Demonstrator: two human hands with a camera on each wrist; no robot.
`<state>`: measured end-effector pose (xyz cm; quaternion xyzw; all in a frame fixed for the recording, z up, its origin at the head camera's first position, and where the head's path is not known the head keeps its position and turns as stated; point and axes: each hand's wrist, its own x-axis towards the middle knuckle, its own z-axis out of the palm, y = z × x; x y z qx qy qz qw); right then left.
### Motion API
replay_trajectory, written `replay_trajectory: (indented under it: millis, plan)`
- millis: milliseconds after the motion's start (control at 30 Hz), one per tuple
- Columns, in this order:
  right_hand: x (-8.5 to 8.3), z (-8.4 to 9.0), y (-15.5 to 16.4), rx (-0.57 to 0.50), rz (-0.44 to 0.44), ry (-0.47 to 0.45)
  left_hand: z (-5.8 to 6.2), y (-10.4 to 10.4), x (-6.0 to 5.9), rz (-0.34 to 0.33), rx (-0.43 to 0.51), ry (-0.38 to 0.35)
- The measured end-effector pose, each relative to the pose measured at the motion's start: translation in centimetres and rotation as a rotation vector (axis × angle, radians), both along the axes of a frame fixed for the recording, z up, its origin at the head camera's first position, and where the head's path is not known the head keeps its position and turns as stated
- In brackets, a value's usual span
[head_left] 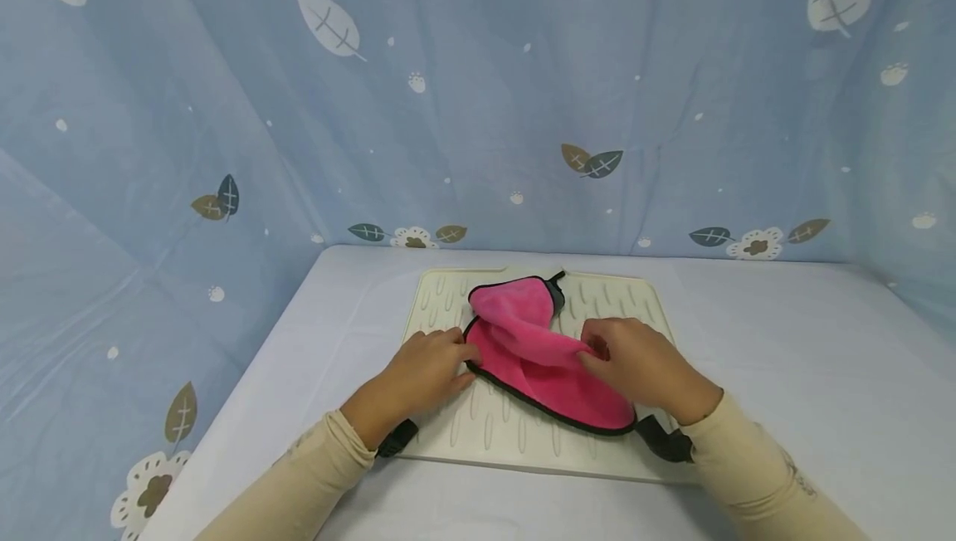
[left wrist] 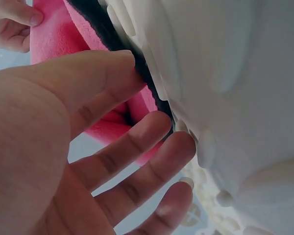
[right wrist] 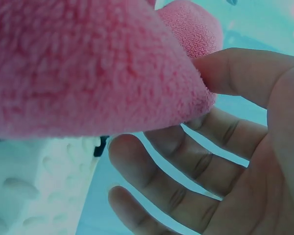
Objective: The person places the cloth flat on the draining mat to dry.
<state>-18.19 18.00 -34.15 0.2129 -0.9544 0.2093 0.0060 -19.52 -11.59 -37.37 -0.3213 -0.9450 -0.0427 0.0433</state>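
A bright pink plush hand towel with black edging lies partly folded, its upper part gathered in a raised fold. At its far end is a dark corner tab with a small loop. My left hand pinches the towel's black edge at the left between thumb and index finger; the other fingers extend along the edge in the left wrist view. My right hand pinches the raised fold by its right end. In the right wrist view, the thumb presses the pink pile from above, with fingers beneath.
Under the towel is a cream mat with raised oblong ridges. It rests on a table with a white cover. Blue curtains with leaf and flower prints hang behind and at the left. Black wrist mounts sit under both forearms.
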Motion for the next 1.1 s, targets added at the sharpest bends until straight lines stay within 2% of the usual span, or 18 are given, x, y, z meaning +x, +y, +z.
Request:
replay_trajectory:
  millis: [433, 733, 933, 1100]
  plan:
    - [-0.7, 0.0, 1.0, 0.033, -0.048, -0.031, 0.2, 0.1, 0.2, -0.003, 0.015, -0.049]
    - [-0.9, -0.1, 1.4, 0.039, -0.070, -0.075, 0.1, 0.1, 0.2, -0.019, 0.012, -0.056]
    - [-1.0, -0.2, 1.5, 0.038, -0.077, -0.075, 0.0, 0.1, 0.1, -0.052, 0.006, -0.034]
    - [-1.0, -0.3, 1.6, 0.034, -0.072, -0.086, 0.0, 0.1, 0.1, -0.048, 0.004, -0.052]
